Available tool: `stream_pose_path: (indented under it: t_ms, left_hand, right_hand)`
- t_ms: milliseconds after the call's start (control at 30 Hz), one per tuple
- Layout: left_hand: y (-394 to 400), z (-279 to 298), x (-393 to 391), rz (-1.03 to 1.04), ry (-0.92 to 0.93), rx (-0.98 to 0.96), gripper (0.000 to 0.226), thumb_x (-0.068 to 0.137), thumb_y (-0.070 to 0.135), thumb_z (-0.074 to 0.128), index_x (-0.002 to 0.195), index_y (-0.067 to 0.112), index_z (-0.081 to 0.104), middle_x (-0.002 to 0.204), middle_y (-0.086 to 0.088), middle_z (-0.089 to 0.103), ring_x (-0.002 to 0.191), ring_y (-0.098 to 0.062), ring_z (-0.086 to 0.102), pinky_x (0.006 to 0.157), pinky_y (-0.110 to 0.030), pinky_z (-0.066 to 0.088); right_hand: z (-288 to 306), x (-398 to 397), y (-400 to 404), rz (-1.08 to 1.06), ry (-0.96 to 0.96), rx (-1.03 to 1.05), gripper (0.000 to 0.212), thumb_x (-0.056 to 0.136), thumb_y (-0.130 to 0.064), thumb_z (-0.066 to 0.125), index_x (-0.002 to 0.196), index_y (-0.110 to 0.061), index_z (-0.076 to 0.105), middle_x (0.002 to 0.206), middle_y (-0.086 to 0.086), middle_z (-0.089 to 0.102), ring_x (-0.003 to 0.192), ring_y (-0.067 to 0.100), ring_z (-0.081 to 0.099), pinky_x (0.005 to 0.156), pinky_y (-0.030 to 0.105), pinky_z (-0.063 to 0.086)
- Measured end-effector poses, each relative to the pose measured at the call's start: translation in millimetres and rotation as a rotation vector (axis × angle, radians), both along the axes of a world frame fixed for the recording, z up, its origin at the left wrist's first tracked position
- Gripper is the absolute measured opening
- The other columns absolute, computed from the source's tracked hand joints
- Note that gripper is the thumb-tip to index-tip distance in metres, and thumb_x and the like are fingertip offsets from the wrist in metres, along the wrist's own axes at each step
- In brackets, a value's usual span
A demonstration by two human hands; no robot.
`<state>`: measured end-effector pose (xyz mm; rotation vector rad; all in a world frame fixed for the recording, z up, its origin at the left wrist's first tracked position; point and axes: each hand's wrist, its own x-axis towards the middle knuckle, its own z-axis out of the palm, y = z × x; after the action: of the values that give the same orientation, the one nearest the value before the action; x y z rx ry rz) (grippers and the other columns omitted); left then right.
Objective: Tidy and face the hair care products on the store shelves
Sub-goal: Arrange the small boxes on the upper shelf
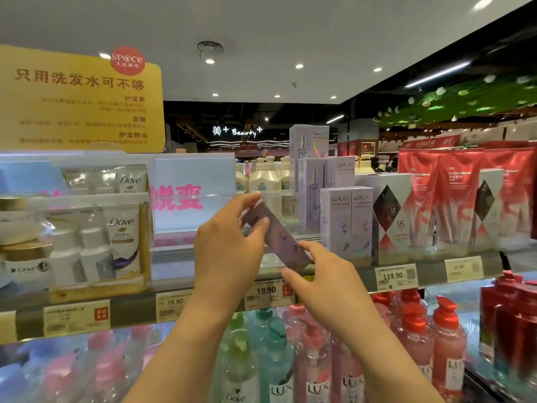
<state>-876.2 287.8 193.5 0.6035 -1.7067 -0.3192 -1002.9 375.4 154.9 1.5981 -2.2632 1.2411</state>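
- While I hold the lilac LUX box [276,237] in front of the top shelf [203,301], its long axis runs on a slant, upper end far and to the left, lower end near and to the right.
- My left hand [229,251] grasps the upper end, thumb and fingers curled round it; its printed face is turned up toward me, though the lettering is too blurred to read.
- My right hand [322,283] pinches the lower end between thumb and fingertips, just above the shelf's front edge.
- Just to the right stand more LUX boxes [345,222], upright and facing out, stacked higher toward the back.
- Farther right are white VS boxes [392,219] with red diamonds, and red VS tubes [456,196] behind them.
- At the left a clear Dove travel pack [98,245] stands upright, with Dove jars [23,257] at its left.
- Behind my hands a clear acrylic panel [194,193] with pink characters stands at the back of the shelf.
- A yellow sign [81,97] rises above the left side.
- Price tags [266,292] line the shelf edge; the one under my hands reads 19.90.
- On the lower shelf, pump bottles [313,362] in pink, green and red stand in rows.
- Beyond is a shop floor under a white ceiling with round lights.
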Motion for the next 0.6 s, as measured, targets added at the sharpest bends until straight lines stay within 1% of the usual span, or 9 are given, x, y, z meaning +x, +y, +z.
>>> stream_pose_path:
  t_ms: [67,133,200,267,367,400,467,533,600]
  left_hand:
    - [-8,2,-9,-0.076,0.014,-0.020,0.044,0.084,0.018,0.077,0.124,0.030,0.063,0.113,0.011,0.064,0.095,-0.001,0.066,0.086,-0.031,0.058]
    - [-14,4,-16,-0.124,-0.008,0.005,0.053,0.084,0.022,0.077,0.133,0.028,0.058,0.117,0.010,0.059,0.088,0.009,0.063,0.079,-0.013,0.054]
    - [-17,4,-24,-0.150,-0.074,0.065,0.056,0.086,0.029,0.074,0.138,0.026,0.054,0.116,0.011,0.061,0.087,0.008,0.062,0.071,-0.005,0.049]
    - [-21,3,-29,-0.165,-0.171,0.110,0.057,0.086,0.036,0.072,0.140,0.027,0.052,0.115,0.012,0.063,0.091,0.001,0.062,0.071,-0.008,0.045]
    - [-28,3,-31,-0.221,-0.222,0.198,0.060,0.084,0.039,0.074,0.139,0.035,0.049,0.115,0.011,0.064,0.099,-0.005,0.062,0.084,-0.024,0.052]
    - [-31,4,-31,-0.243,-0.215,0.225,0.061,0.083,0.038,0.075,0.138,0.036,0.048,0.114,0.010,0.065,0.097,-0.004,0.063,0.084,-0.028,0.054]
    - [-36,7,-32,-0.293,-0.205,0.268,0.064,0.083,0.033,0.077,0.139,0.035,0.046,0.111,0.008,0.067,0.093,-0.002,0.064,0.076,-0.029,0.059]
    - [-37,8,-34,-0.340,-0.190,0.300,0.067,0.082,0.028,0.078,0.141,0.031,0.046,0.109,0.007,0.066,0.090,-0.006,0.066,0.066,-0.026,0.060]
    - [-37,10,-36,-0.375,-0.143,0.316,0.068,0.081,0.024,0.079,0.141,0.027,0.048,0.109,0.004,0.066,0.088,-0.010,0.068,0.063,-0.024,0.060]
  right_hand:
    - [0,-1,1,0.012,-0.014,-0.005,0.044,0.090,-0.049,0.060,0.131,-0.035,0.052,0.115,-0.010,0.064,0.106,0.013,0.060,0.089,0.035,0.052]
    - [1,-2,3,0.024,-0.029,-0.008,0.035,0.090,-0.046,0.060,0.121,-0.031,0.059,0.114,-0.010,0.066,0.107,0.012,0.060,0.090,0.034,0.052]
    - [0,-4,4,0.043,-0.025,0.007,0.031,0.089,-0.046,0.061,0.114,-0.028,0.064,0.112,-0.010,0.068,0.105,0.012,0.061,0.089,0.035,0.052]
    - [-2,-7,4,0.074,-0.023,0.023,0.028,0.089,-0.045,0.061,0.114,-0.032,0.063,0.114,-0.013,0.067,0.105,0.010,0.061,0.090,0.035,0.052]
    - [-2,-11,6,0.113,-0.036,0.021,0.030,0.087,-0.046,0.060,0.116,-0.036,0.063,0.116,-0.018,0.065,0.106,0.006,0.059,0.091,0.034,0.052]
    - [-1,-11,7,0.120,-0.047,0.022,0.034,0.086,-0.047,0.061,0.118,-0.037,0.062,0.118,-0.018,0.065,0.107,0.007,0.060,0.091,0.034,0.052]
    - [1,-10,8,0.147,-0.085,0.007,0.043,0.080,-0.055,0.059,0.121,-0.040,0.060,0.121,-0.017,0.064,0.105,0.011,0.065,0.088,0.038,0.056]
    - [-1,-13,5,0.162,-0.129,-0.013,0.044,0.075,-0.060,0.055,0.115,-0.042,0.058,0.116,-0.016,0.064,0.098,0.014,0.068,0.080,0.041,0.059]
    - [0,-16,4,0.155,-0.113,-0.016,0.038,0.080,-0.054,0.058,0.116,-0.042,0.059,0.115,-0.016,0.064,0.102,0.011,0.065,0.085,0.038,0.057]
